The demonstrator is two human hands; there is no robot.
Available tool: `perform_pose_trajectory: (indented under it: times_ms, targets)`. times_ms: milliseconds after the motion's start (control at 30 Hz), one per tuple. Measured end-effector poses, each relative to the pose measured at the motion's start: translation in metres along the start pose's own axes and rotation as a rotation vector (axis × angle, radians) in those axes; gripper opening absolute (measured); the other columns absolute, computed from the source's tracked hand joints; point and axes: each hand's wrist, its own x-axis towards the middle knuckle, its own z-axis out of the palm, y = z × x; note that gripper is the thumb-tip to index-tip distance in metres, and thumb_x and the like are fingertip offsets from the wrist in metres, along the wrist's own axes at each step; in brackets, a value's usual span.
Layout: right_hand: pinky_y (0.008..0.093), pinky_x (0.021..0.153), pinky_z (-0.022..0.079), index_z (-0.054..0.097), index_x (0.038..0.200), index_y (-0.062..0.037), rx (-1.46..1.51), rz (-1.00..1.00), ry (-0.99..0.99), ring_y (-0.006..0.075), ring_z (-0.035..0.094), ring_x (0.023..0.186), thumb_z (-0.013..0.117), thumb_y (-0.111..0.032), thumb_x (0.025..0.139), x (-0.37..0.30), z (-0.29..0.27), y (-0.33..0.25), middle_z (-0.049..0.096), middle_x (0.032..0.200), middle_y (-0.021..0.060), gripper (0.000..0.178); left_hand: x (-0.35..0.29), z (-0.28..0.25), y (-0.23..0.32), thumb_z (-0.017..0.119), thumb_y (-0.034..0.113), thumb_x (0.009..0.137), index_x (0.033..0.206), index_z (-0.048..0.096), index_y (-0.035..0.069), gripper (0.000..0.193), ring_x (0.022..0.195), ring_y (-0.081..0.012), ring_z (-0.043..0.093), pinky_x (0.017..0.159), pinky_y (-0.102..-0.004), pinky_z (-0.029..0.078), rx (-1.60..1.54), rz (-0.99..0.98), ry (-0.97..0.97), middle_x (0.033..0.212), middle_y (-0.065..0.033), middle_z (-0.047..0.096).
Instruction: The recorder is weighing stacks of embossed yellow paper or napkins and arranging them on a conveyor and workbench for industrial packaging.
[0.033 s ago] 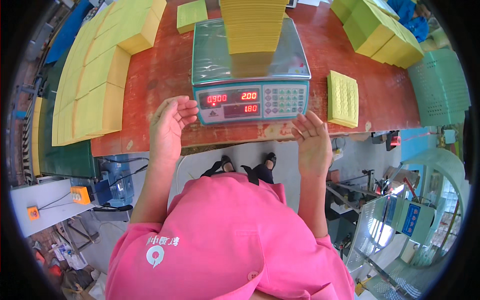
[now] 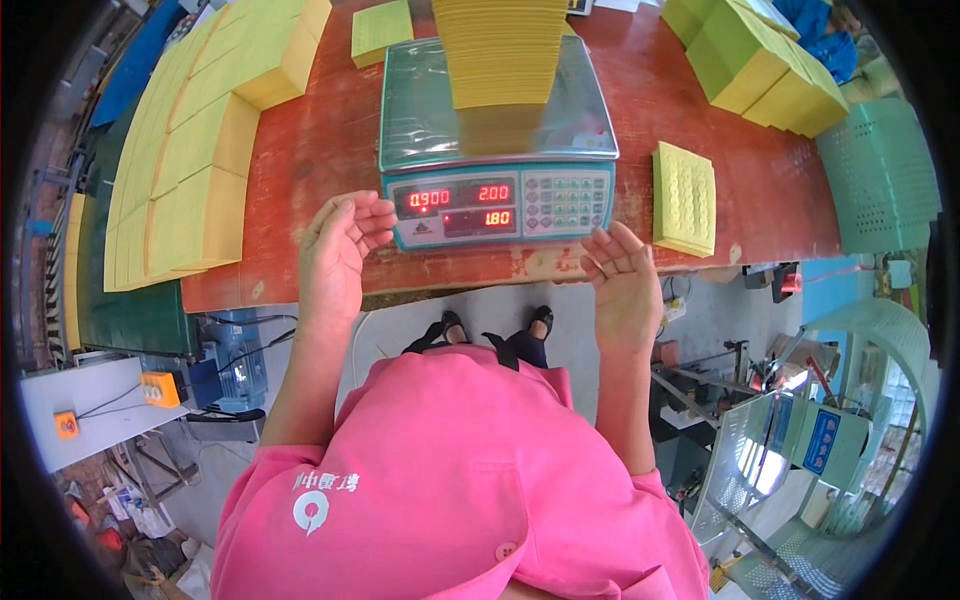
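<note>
the left hand (image 2: 345, 245) and right hand (image 2: 625, 275) are raised palm-in, fingers loosely curled and spread from the thumbs, neither having hold of anything. between and just beyond them sits the scale (image 2: 497, 205), its front corners near the fingertips; whether they touch it i cannot tell. the tall stack of yellow paper (image 2: 502, 55) stands on the scale's pan, beyond both hands. a small yellow pad (image 2: 684, 200) lies on the red table (image 2: 320, 130), beyond the right hand and to its right.

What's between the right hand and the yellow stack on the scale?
Head view: the keypad and the front of the pan, both parts of the scale, lie between the right hand and the yellow stack.
</note>
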Motion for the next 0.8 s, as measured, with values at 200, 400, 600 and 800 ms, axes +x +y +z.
perform_pose_trajectory:
  times_ms: [200, 400, 600, 800]
  targets:
    - [0.0378, 0.093, 0.047, 0.052, 0.129, 0.0065, -0.067, 0.087, -0.076, 0.0249, 0.06, 0.111, 0.038, -0.03, 0.104, 0.026, -0.015, -0.025, 0.062, 0.119, 0.0181, 0.047, 0.044, 0.043, 0.005, 0.044, 0.03, 0.102, 0.119, 0.058, -0.001, 0.038, 0.103, -0.0232, 0.062, 0.091, -0.0363, 0.049, 0.032, 0.119, 0.003, 0.114, -0.0153, 0.065]
    - [0.0362, 0.103, 0.04, 0.049, 0.136, 0.0044, -0.342, -0.094, -0.432, 0.0243, 0.054, 0.123, 0.04, -0.026, 0.104, 0.098, 0.021, -0.053, 0.057, 0.133, 0.0157, 0.045, 0.153, 0.059, 0.04, 0.039, 0.049, 0.101, 0.137, 0.045, 0.0, 0.061, 0.126, -0.0259, 0.049, 0.102, -0.0415, 0.041, -0.264, 0.211, 0.067, 0.134, -0.0151, 0.054]
    - [0.0323, 0.113, 0.029, 0.037, 0.145, 0.0048, -0.413, -0.256, -0.542, 0.0248, 0.038, 0.138, 0.044, -0.028, 0.104, 0.203, 0.088, -0.018, 0.043, 0.148, 0.0183, 0.053, 0.19, 0.134, 0.007, 0.038, 0.046, 0.102, 0.141, 0.044, 0.008, 0.055, 0.13, -0.024, 0.045, 0.106, -0.0397, 0.039, -0.357, 0.135, 0.059, 0.142, -0.0089, 0.049]
    - [0.0365, 0.118, 0.022, 0.034, 0.147, 0.0034, -0.613, -0.374, -0.438, 0.0312, 0.031, 0.143, 0.041, -0.029, 0.104, 0.195, 0.08, -0.006, 0.036, 0.152, 0.0222, 0.055, 0.17, 0.143, -0.029, 0.04, 0.037, 0.102, 0.137, 0.047, 0.007, 0.047, 0.124, -0.0235, 0.052, 0.104, -0.0395, 0.042, -0.223, 0.137, 0.265, 0.135, -0.0085, 0.055]
